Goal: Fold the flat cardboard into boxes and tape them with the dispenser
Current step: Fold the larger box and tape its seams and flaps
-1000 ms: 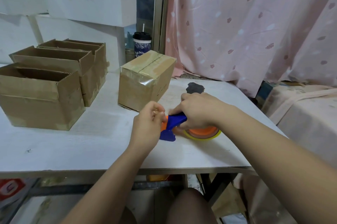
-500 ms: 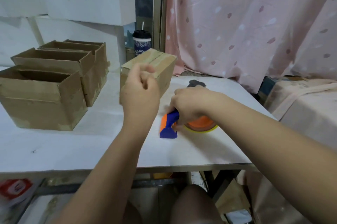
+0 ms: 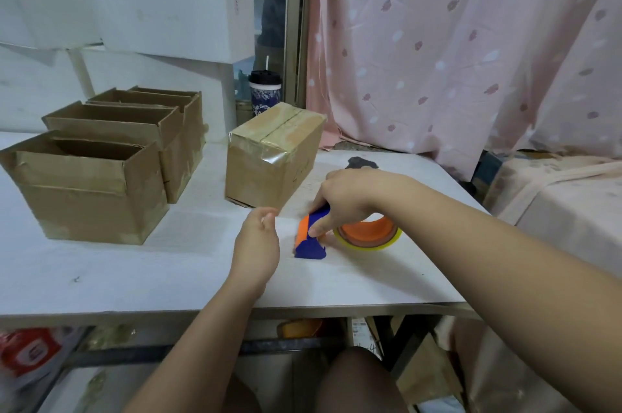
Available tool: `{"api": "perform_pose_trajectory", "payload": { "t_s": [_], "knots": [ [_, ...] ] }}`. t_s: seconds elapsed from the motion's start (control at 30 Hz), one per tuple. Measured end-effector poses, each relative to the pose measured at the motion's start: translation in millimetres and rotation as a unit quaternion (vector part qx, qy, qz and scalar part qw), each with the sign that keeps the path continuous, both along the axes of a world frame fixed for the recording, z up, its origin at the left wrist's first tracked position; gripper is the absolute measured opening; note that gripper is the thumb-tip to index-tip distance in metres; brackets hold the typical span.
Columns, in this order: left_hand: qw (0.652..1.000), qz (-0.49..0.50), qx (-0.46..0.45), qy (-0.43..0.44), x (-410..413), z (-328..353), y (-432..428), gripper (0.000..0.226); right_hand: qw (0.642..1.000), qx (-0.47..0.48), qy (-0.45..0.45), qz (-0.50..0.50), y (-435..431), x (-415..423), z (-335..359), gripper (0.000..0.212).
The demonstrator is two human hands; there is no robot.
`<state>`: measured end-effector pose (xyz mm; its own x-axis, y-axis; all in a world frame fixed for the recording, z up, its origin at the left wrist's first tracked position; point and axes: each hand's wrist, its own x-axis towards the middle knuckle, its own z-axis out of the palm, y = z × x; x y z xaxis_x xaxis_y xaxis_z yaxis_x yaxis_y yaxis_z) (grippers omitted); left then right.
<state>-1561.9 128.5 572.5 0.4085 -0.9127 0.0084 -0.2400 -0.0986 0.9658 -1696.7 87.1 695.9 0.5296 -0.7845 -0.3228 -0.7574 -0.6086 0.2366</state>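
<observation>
Right hand [image 3: 350, 200] fingers pinch the tape dispenser [image 3: 310, 246]; left hand [image 3: 257, 244] fingers curl loosely, empty

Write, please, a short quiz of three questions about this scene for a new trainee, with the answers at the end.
1. True or false: the taped box stands on the table, with tape across its top.
2. Which hand grips the tape dispenser? A. neither B. right hand C. both
3. What stands behind the taped box?
Key: 1 true; 2 B; 3 a cup with a dark lid.
</observation>
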Motion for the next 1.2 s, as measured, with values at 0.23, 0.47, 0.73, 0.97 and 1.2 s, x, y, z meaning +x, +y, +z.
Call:
{"api": "perform_pose_trajectory", "payload": {
  "t_s": [0.23,0.47,0.73,0.97,1.2],
  "knots": [
    [0.960,-0.172,0.005,-0.223,-9.7,-7.0,18.9,0.089,0.997,0.028,-0.068,0.009,-10.3,-11.7,-3.5,0.054],
    [0.895,-0.032,-0.017,-0.444,-36.1,-10.2,-0.2,0.103,0.994,0.071,-0.071,-0.036,-25.7,-11.2,-0.2,0.059],
    [0.857,-0.034,-0.110,-0.502,-19.5,-7.7,-8.1,0.052,0.970,0.159,-0.141,-0.121,-35.4,-24.1,6.6,0.067],
    [0.824,-0.116,-0.148,-0.534,-6.4,4.8,-14.4,0.057,0.948,0.188,-0.184,-0.181,-41.4,-31.5,15.2,0.050],
    [0.792,-0.258,-0.180,-0.524,10.9,58.0,-2.5,0.074,0.855,0.384,-0.240,-0.251,-45.6,-52.8,26.9,0.046]
  ]
}}
